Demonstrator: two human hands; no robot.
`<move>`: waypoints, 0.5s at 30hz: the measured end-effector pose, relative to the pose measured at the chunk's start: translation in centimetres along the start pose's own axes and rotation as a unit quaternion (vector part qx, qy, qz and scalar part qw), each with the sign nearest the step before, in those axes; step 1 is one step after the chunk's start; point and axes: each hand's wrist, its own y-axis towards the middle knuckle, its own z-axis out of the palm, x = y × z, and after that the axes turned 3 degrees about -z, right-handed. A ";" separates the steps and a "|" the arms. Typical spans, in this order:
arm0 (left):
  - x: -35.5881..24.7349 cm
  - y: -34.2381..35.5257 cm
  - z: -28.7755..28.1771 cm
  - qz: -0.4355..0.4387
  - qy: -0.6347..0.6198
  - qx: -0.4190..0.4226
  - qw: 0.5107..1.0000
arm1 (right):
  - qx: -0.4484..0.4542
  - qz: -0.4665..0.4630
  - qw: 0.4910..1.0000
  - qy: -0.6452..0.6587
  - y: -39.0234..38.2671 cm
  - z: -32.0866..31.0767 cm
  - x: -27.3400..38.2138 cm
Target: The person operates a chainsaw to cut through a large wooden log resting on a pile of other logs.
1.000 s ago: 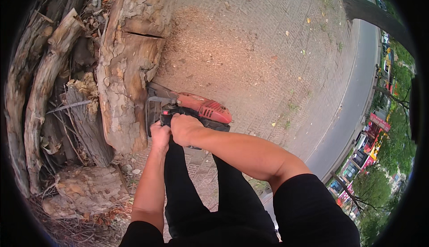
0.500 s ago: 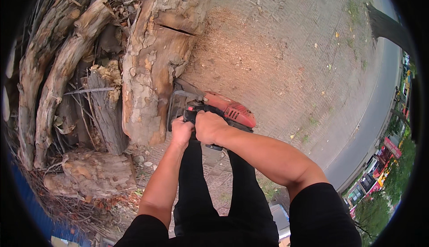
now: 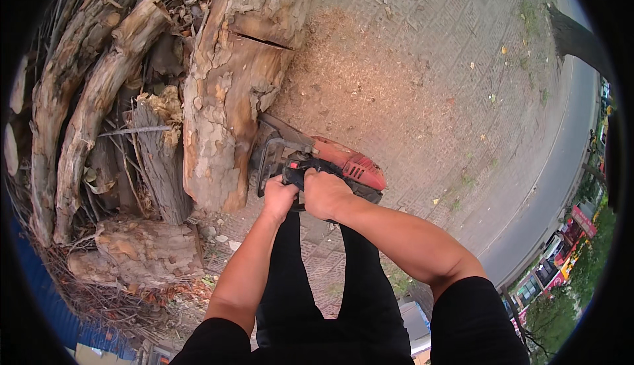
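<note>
A red and black chainsaw (image 3: pixel 356 167) is held low beside the near part of a big peeling-bark log (image 3: pixel 218 121), on its right side; its bar reaches toward the log, with the tip hidden or hard to make out. My left hand (image 3: pixel 281 197) is closed on a black handle at the saw's left. My right hand (image 3: pixel 322 193) grips another black handle just right of it, over the body. A dark cut slit crosses the log higher up. My legs in dark trousers show below the saw.
Stacked branches and logs (image 3: pixel 72 107) fill the left, with a short thick log (image 3: pixel 132 249) lower down. Sawdust (image 3: pixel 356 61) lies on the paving right of the big log. A tree trunk (image 3: pixel 574 35), road (image 3: pixel 555 160), vehicles and greenery are at the right rim; blue corrugated sheeting (image 3: pixel 39 286) is lower left.
The whole scene, log, saw and hands included, has shifted right in the picture, and the log slightly upward, as my view moved. Both hands remain on the chainsaw.
</note>
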 end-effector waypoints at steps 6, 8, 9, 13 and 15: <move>-2.6 1.8 -0.2 -0.037 0.094 -0.043 0.994 | -0.001 0.004 1.000 -0.016 1.9 -1.0 1.0; -2.2 2.3 -1.5 -0.024 0.085 -0.014 0.996 | 0.003 -0.003 1.000 -0.019 2.3 -0.9 1.4; -1.4 1.6 -1.9 -0.027 0.085 -0.018 0.996 | 0.007 -0.005 1.000 -0.018 2.1 -0.2 1.1; -1.6 0.0 -0.8 -0.039 0.048 0.020 0.998 | 0.008 0.006 1.000 -0.013 1.2 0.3 0.3; -1.2 -0.7 -0.5 -0.009 0.060 -0.034 0.998 | -0.001 -0.008 1.000 -0.013 0.5 0.5 0.6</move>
